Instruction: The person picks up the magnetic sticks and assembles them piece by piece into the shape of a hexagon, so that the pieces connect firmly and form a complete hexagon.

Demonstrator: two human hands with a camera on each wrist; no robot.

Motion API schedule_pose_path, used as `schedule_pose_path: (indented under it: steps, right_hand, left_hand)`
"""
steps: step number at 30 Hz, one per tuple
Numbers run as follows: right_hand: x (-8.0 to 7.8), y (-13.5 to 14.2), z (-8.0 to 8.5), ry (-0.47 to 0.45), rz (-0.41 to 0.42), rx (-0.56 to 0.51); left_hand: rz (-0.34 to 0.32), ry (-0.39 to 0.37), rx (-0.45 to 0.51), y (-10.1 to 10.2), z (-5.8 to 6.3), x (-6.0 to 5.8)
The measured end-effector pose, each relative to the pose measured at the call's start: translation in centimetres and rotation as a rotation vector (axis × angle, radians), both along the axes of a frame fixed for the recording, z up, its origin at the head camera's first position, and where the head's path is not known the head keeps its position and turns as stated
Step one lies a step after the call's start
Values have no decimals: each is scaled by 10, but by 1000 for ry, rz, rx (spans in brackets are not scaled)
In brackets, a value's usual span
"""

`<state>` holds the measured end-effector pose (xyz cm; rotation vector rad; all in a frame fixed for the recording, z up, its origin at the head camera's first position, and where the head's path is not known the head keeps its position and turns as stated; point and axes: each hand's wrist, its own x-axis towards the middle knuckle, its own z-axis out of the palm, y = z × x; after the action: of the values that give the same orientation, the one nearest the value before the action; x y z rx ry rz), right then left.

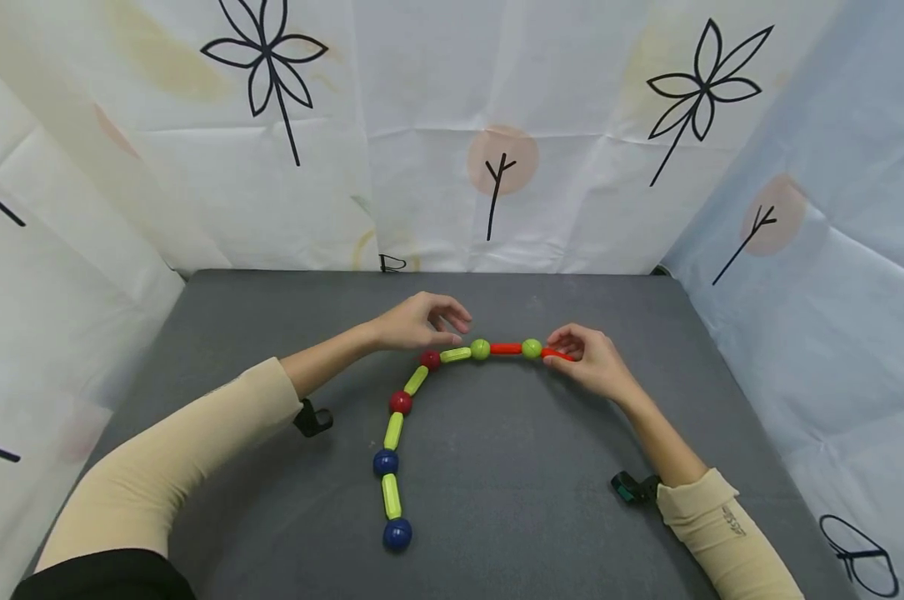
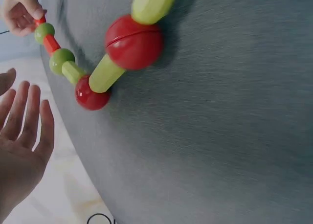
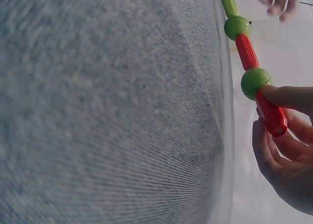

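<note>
A curved chain of toy balls and rods lies on the grey table. From its near end come a blue ball (image 1: 397,534), a second blue ball (image 1: 386,462), two red balls (image 1: 401,402) and two green balls (image 1: 480,349), with yellow-green rods (image 1: 393,431) linking most of them. One red rod (image 1: 506,348) joins the green balls. At the far right end, my right hand (image 1: 594,362) pinches another red rod (image 3: 270,114) between thumb and fingers; its inner end meets a green ball. Fingers spread, my left hand (image 1: 425,321) hovers just behind the chain, holding nothing.
Grey cloth covers the table (image 1: 511,483). White sheets with printed flowers and trees (image 1: 422,167) hang behind and at both sides. Dark wrist-camera mounts (image 1: 313,418) sit on both forearms.
</note>
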<state>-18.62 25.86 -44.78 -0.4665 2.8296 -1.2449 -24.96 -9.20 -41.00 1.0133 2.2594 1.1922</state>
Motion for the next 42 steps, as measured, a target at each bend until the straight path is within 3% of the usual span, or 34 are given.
schedule_pose_path:
  steps: [4,10,17,26,37,42]
  right_hand:
    - [0,-1,-3,5,-3,1]
    - [3,-1,-6,4,6,7]
    - [3,-3,-6,-55,45,37]
    - [-4,-12,2,-184,174,104]
    - [-16,-35,7,-195,324,184]
    - [-16,-46,7,-216,329,184]
  left_hand:
    - [-75,-41,7,-15,-3,21]
    - [-201,-148,-18,-29,-13,63]
    - [-262,-251,-103,-50,-13,100]
    - [-245,-417,-132,-80,-23,132]
    - [-153,-349,-30,-96,-49,153]
    - [-88,-328,-6,-91,-56,160]
